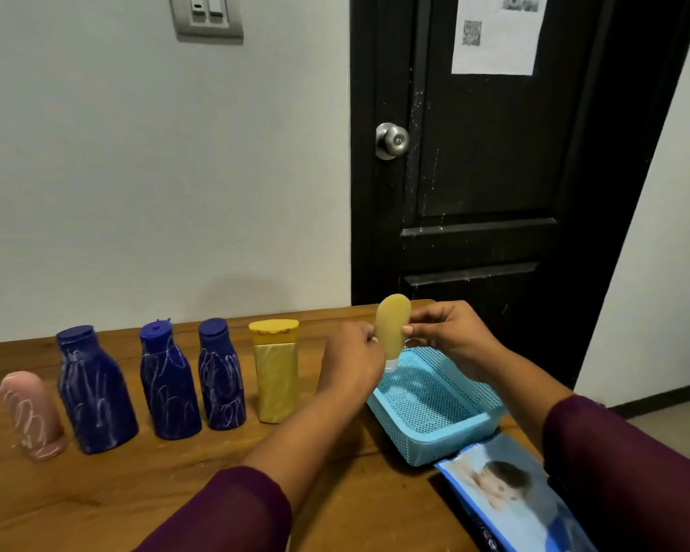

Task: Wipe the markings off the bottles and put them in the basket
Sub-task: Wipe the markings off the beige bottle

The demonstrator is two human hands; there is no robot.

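A small yellow tube bottle (392,330) hangs cap-down over the far left corner of the light blue mesh basket (451,426). My left hand (353,360) pinches its left edge and my right hand (447,332) pinches its right edge. Its surface shows no markings. On the wooden table stand a pink bottle (30,416), three dark blue bottles (94,392) (168,382) (220,376) and a yellow bottle (275,370), all scribbled with white lines. The basket holds nothing that I can see.
A blue wet-wipes pack (510,500) lies in front of the basket near the table's right edge. A black door with a metal knob (392,140) stands behind the table, and a pale wall is to its left.
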